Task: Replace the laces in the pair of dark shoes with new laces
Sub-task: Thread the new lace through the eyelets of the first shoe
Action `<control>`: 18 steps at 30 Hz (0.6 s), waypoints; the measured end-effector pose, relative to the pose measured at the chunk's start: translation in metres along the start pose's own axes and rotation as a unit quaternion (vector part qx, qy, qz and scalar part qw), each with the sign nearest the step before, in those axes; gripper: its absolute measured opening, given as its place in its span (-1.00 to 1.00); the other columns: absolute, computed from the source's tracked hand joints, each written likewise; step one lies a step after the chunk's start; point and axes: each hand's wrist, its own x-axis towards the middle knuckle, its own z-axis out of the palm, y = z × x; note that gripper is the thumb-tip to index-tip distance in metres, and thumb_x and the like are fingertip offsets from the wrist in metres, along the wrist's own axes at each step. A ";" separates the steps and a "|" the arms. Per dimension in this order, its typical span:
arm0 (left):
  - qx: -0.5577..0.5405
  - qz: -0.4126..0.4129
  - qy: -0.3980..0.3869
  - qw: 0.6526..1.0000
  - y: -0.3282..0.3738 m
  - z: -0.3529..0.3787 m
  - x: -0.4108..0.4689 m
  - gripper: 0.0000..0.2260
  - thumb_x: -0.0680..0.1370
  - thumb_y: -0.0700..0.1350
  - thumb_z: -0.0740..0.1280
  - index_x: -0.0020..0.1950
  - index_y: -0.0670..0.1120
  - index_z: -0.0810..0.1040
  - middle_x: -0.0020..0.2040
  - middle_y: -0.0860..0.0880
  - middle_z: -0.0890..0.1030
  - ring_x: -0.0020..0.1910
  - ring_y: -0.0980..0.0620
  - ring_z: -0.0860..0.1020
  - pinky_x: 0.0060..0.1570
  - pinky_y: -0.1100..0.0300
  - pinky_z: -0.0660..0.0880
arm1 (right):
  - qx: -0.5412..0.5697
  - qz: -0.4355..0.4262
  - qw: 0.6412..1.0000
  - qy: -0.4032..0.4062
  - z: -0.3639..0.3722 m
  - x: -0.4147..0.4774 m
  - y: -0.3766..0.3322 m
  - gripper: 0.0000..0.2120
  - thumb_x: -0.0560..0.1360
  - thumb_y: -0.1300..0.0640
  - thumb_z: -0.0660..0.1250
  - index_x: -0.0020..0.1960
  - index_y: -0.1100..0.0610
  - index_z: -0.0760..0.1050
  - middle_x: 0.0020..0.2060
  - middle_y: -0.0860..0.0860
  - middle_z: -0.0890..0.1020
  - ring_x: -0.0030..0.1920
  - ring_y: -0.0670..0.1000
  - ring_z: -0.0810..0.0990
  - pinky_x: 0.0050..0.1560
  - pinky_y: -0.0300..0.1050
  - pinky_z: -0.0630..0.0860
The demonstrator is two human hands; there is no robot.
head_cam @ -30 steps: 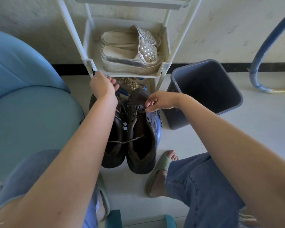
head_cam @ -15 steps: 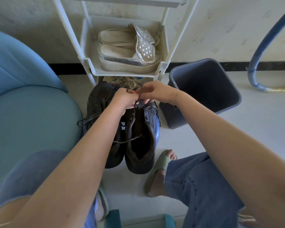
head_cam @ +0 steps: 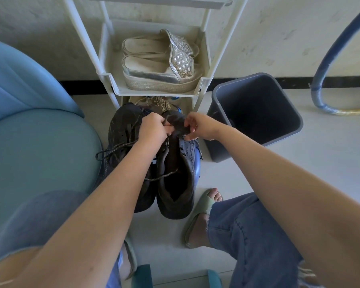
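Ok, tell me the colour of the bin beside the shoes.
Dark grey bin, seen best in the head view.

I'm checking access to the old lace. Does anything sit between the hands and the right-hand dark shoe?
Nothing visible does. The left hand grips the lace beside the tongue of the right-hand dark shoe, and the right hand pinches that tongue.
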 end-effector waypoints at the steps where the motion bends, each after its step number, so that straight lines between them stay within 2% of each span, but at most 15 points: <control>1: -0.038 -0.020 0.003 0.999 0.000 -0.001 0.001 -0.90 0.51 -0.24 0.37 -0.11 -0.28 0.60 -0.05 -0.24 0.65 -0.17 -0.08 0.59 0.04 0.07 0.55 | -0.001 -0.001 1.000 -0.004 0.001 0.000 0.001 -0.78 0.45 0.22 0.44 0.05 0.17 0.47 -0.10 0.00 0.49 -0.07 0.02 0.46 -0.07 -0.20 0.35; 3: -0.090 -0.053 0.015 0.994 -0.002 -0.002 0.006 -0.91 0.53 -0.27 0.34 -0.10 -0.30 0.59 0.03 -0.31 0.62 -0.05 -0.16 0.61 0.12 -0.03 0.54 | -0.028 -0.006 1.000 -0.007 0.002 0.002 0.005 -0.90 0.49 0.20 0.40 -0.03 0.14 0.49 -0.06 0.03 0.54 -0.05 0.00 0.46 -0.01 -0.19 0.32; 5: -0.095 -0.070 0.027 0.993 -0.006 -0.004 0.010 -0.85 0.53 -0.28 0.34 0.00 -0.36 0.58 0.05 -0.32 0.61 0.04 -0.20 0.61 0.14 -0.08 0.52 | -0.045 0.001 0.999 0.002 0.004 0.003 0.005 -0.91 0.53 0.17 0.35 0.01 0.17 0.53 0.02 0.09 0.57 -0.01 0.02 0.48 0.04 -0.16 0.34; 8: -0.062 -0.055 0.063 0.995 -0.014 -0.003 0.008 -0.83 0.52 -0.29 0.31 0.02 -0.39 0.56 0.00 -0.31 0.62 0.02 -0.24 0.61 0.07 -0.11 0.54 | -0.046 0.053 0.997 0.016 0.004 0.004 0.001 -0.75 0.60 0.14 0.25 0.13 0.29 0.54 0.02 0.16 0.58 0.01 0.09 0.52 0.03 -0.11 0.38; 11: -0.019 -0.069 0.095 0.993 -0.018 -0.007 0.007 -0.81 0.54 -0.26 0.29 0.06 -0.36 0.56 0.00 -0.29 0.61 -0.01 -0.26 0.61 0.03 -0.11 0.56 | -0.054 0.121 0.991 0.010 -0.003 -0.001 0.010 -0.75 0.60 0.22 0.19 0.14 0.34 0.53 -0.04 0.20 0.57 0.06 0.18 0.56 0.01 -0.08 0.41; 13: -0.045 -0.093 0.095 0.990 -0.020 -0.012 0.013 -0.82 0.56 -0.27 0.29 0.08 -0.37 0.55 0.02 -0.29 0.61 -0.02 -0.25 0.62 0.02 -0.11 0.57 | -0.042 0.150 0.987 -0.023 -0.013 -0.007 0.025 -0.78 0.60 0.24 0.18 0.09 0.35 0.54 -0.06 0.22 0.60 -0.01 0.15 0.57 0.03 -0.02 0.48; 16: -0.084 -0.097 0.074 0.989 -0.019 -0.015 0.021 -0.81 0.54 -0.28 0.31 0.07 -0.39 0.54 0.03 -0.30 0.61 -0.02 -0.23 0.62 -0.01 -0.12 0.58 | 0.046 0.090 0.995 0.022 -0.024 -0.010 0.032 -0.84 0.62 0.18 0.18 0.02 0.23 0.50 -0.15 0.10 0.58 -0.16 0.05 0.55 0.01 -0.02 0.54; 18: -0.073 -0.099 0.073 0.990 -0.016 -0.013 0.019 -0.81 0.54 -0.26 0.32 0.08 -0.37 0.56 0.04 -0.29 0.61 0.01 -0.21 0.62 0.02 -0.09 0.58 | 0.057 0.016 0.997 0.052 -0.021 -0.007 0.021 -0.90 0.58 0.14 0.28 0.05 0.15 0.49 -0.16 -0.03 0.55 -0.19 -0.07 0.52 -0.09 -0.19 0.48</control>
